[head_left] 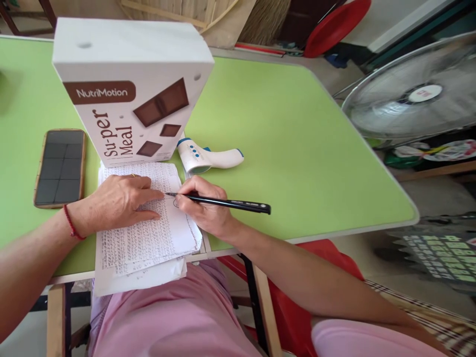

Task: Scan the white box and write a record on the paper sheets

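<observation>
My left hand (126,201) lies on a stack of handwritten paper (148,243), its index finger stretched out and its thumb apart. A ring and a red cord bracelet (72,223) show on that arm. In my right hand (206,206) a black pen (230,203) is pinched, its tip on the page close to my left index fingertip. Dense lines of writing cover much of the top sheet. Lower sheets hang over the table's front edge. Just behind the paper stands a white NutriMotion box (148,114) with brown pictures on it.
On the green table (297,148), a white infrared thermometer (208,157) lies right of the box. A phone (60,168) in a brown case rests at the left. Beyond the right edge stand a fan (412,94) and a red stool (297,292) under the table.
</observation>
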Action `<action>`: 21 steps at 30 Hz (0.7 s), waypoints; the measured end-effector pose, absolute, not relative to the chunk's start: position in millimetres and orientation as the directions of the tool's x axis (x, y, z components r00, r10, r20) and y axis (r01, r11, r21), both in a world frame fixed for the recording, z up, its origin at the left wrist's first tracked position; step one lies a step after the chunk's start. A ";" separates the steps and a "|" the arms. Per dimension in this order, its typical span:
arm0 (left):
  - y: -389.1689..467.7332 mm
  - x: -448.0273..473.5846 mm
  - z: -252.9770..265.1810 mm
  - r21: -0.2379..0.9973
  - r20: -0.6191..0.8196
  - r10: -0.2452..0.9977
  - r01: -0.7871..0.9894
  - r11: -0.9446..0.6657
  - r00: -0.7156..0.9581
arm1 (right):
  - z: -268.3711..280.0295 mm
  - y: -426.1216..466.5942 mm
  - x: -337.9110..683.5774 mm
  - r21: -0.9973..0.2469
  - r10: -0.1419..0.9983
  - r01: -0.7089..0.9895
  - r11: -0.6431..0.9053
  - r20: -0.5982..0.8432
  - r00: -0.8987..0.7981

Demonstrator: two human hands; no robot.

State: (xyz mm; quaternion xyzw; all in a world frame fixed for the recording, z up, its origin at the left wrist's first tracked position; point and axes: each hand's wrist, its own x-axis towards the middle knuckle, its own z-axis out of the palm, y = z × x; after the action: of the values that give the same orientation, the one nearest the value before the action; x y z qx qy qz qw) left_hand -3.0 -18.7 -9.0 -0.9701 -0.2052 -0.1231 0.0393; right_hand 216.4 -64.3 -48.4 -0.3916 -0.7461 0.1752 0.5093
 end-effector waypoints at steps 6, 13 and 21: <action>-19.2 -3.4 -10.4 -0.027 0.245 0.393 0.412 -0.911 0.886 | -48.3 -64.8 215.6 -0.657 0.766 0.416 0.629 0.617 -0.182; -19.3 -2.5 -9.6 -0.023 0.242 0.397 0.414 -0.910 0.885 | -48.5 -64.6 214.6 -0.633 0.759 0.451 0.629 0.624 -0.184; -18.5 -3.4 -10.5 -0.018 0.245 0.395 0.411 -0.911 0.886 | -48.3 -64.8 215.2 -0.627 0.754 0.448 0.637 0.629 -0.192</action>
State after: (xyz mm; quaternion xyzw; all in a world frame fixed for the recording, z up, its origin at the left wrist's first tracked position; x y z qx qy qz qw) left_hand -3.4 -18.5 -10.5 -0.9704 -0.2076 -0.1187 0.0348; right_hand 215.2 -64.8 -48.3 -0.3972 -0.7564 0.1540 0.4964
